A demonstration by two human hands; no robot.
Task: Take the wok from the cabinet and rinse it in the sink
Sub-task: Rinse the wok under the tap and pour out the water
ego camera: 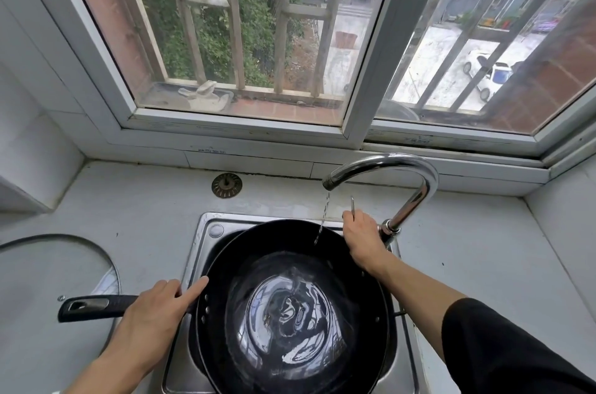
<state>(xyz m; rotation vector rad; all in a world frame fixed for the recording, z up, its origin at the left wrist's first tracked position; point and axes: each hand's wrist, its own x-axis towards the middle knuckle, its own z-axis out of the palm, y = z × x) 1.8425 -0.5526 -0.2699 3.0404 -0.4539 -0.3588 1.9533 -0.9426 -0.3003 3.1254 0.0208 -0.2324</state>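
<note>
Head view, wok [290,313] holding water, in sink [206,229]

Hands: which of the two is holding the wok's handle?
The left hand. It wraps the wok's black handle, index finger stretched toward the rim. The right hand is instead on the faucet's lever, beside the thin stream of water.

Bright daylight floods through the window [242,39] — sharp focus, glare on water, wide-angle bending at edges.

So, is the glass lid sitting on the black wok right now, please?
No, the glass lid lies on the white counter, left of the black wok.
</note>
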